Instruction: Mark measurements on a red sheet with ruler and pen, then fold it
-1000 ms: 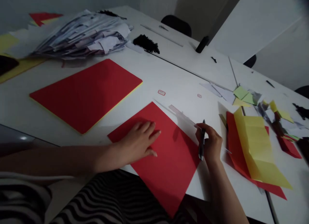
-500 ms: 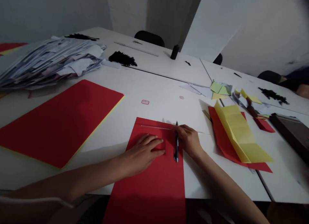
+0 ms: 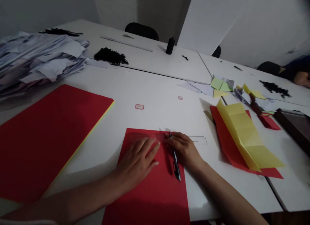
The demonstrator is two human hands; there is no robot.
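Note:
A sheet of red paper [image 3: 155, 199] lies before me and hangs past the table's near edge. Across its top rests a clear ruler [image 3: 199, 140], whose marked end sticks out beyond the paper on the right. My left hand [image 3: 138, 158] lies flat, fingers stretched, on the paper near the ruler; whether it presses the ruler is hard to see. With its fingers closed, my right hand [image 3: 182, 149] holds a dark pen [image 3: 176, 167] at the ruler's right part. The pen slants, its back end pointing towards me.
Left of me is a stack of red and yellow sheets [image 3: 60, 128], with a heap of papers [image 3: 43, 57] behind. Folded yellow paper [image 3: 242, 131] sits on red paper at right, near a dark box [image 3: 295, 125]. Farther off stands a black cylinder [image 3: 170, 46]. Another person's hand [image 3: 302, 79] shows far right.
My left hand has moved up the sheet, nearer its top edge. The ruler now shows its end at the right of my right hand. The pen leans more, and the view has shifted.

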